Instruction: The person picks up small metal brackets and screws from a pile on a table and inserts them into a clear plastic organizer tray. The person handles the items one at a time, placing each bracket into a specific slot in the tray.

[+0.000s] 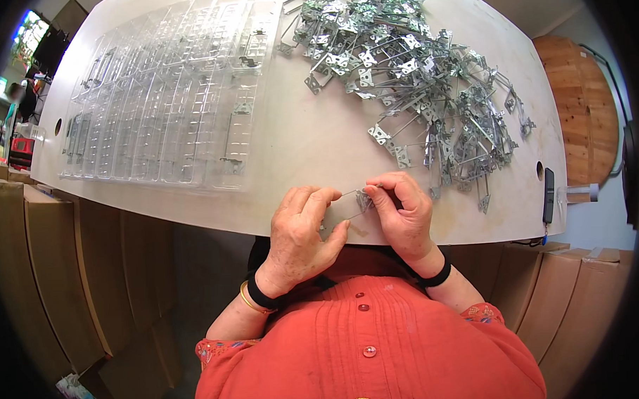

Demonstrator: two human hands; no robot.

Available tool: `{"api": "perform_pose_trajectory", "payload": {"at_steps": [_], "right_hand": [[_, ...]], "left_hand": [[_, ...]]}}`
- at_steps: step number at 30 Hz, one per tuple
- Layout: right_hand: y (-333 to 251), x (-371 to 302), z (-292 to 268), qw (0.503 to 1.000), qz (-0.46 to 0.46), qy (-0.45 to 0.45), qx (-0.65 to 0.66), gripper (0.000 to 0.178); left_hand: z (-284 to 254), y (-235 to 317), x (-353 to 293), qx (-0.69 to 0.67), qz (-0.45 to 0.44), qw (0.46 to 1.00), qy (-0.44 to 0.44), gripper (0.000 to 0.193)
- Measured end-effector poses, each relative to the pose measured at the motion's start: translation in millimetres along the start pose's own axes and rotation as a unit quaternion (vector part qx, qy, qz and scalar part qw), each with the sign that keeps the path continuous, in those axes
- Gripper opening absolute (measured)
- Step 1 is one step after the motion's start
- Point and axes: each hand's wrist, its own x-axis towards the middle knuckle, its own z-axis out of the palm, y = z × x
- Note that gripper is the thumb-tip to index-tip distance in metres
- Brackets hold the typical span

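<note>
Bare desk (317,140) lies beyond both hands at its near edge; left hand (301,232) and right hand (403,212) pinch one metal bracket (353,202) (fingers curled).

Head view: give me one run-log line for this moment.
left hand: holds metal bracket | right hand: fingers pinch same bracket's end | bracket pile: behind | clear tray: left, few slots filled

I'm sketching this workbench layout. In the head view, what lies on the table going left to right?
Clear plastic tray → left hand → small metal part pinched between both hands → right hand → pile of metal brackets, far side → black remote-like device at the table's right edge.
</note>
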Motion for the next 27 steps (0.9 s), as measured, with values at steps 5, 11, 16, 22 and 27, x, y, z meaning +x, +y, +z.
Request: {"api": "perform_pose_trajectory", "payload": {"at_steps": [5, 11, 16, 22, 27], "right_hand": [[0.6, -0.3, 0.3, 1.000, 0.002, 0.005, 0.002, 0.009], [3.2, -0.7, -0.1, 1.000, 0.002, -0.005, 0.007, 0.010], [2.1, -1.0, -1.4, 1.000, -0.009, -0.003, 0.020, 0.008], [6.8, -7.4, -4.2, 0.990, 0.064, 0.037, 0.122, 0.008], [7.3, -7.5, -4.2, 0.988, 0.064, 0.034, 0.134, 0.010]], "left_hand": [[0.6, -0.5, -1.1, -0.002, 0.000, 1.000, 0.002, 0.045], [0.7, -0.3, -0.4, 0.001, 0.001, 1.000, 0.002, 0.046], [0.7, -0.9, -0.8, 0.002, 0.011, 1.000, 0.004, 0.046], [1.9, -0.1, -1.6, 0.004, -0.023, 1.000, 0.016, 0.043], [6.7, 0.2, -2.4, -0.008, -0.052, 0.998, 0.047, 0.043]]}}
